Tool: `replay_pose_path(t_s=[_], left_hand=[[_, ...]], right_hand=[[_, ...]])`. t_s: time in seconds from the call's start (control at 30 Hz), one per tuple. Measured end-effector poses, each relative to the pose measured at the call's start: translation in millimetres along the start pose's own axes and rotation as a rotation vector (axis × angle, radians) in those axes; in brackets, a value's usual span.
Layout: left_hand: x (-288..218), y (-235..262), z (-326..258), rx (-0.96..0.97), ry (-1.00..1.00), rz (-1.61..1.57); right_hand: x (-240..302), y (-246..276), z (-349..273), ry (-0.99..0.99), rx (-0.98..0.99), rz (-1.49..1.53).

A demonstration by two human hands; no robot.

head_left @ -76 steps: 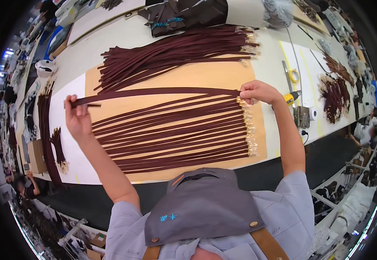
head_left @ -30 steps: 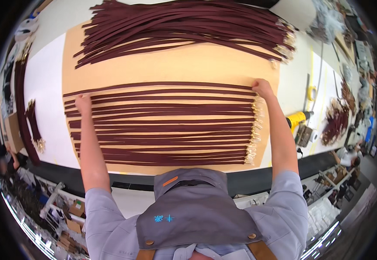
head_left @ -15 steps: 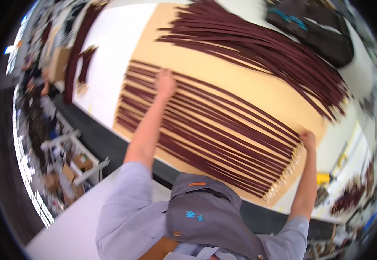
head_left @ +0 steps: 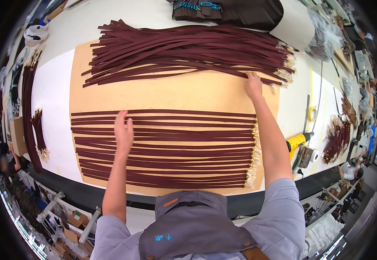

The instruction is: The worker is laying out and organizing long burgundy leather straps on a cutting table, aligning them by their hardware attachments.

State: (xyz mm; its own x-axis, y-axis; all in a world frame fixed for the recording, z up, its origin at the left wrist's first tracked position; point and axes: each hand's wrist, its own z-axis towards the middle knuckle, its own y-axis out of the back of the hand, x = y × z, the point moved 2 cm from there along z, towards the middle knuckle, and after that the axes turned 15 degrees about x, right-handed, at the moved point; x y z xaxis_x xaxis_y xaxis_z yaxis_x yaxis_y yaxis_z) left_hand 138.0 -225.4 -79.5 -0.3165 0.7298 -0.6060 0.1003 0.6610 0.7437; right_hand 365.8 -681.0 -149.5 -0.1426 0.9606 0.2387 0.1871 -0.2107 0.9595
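Several dark maroon leather straps [head_left: 167, 147] lie side by side in a neat row on a tan board [head_left: 175, 93], their metal buckles [head_left: 253, 156] at the right end. A loose heap of the same straps [head_left: 188, 47] lies farther back on the board. My left hand [head_left: 123, 130] rests flat and open on the upper straps of the row. My right hand [head_left: 253, 84] reaches to the near right edge of the heap, fingers on a strap there; whether it grips it is unclear.
A yellow power tool [head_left: 299, 141] and a tape roll [head_left: 312, 114] lie right of the board. More straps [head_left: 26, 104] lie along the left of the white table [head_left: 50, 99]. Dark bags [head_left: 240, 11] sit at the back. Boxes [head_left: 76, 221] stand on the floor below.
Earlier both hands laid a strap onto the row and pressed its ends. Now my right hand has moved back to the heap and my left hand has shifted toward the row's middle.
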Motion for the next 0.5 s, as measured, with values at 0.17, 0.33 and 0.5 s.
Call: replay_pose_path(t_s=[0.17,0.33,0.5], left_hand=[[-33,-41,-31,0.094,-0.006,-0.178],[-61,-82,-51,0.408,0.072,-0.502],[-168,-96,-41,0.925,0.091,-1.198]], right_hand=[[-18,1,18,-0.087,0.121,-0.069],[11,40,-1,0.034,0.344,0.083],[89,137,-99,0.171,0.905,0.696]])
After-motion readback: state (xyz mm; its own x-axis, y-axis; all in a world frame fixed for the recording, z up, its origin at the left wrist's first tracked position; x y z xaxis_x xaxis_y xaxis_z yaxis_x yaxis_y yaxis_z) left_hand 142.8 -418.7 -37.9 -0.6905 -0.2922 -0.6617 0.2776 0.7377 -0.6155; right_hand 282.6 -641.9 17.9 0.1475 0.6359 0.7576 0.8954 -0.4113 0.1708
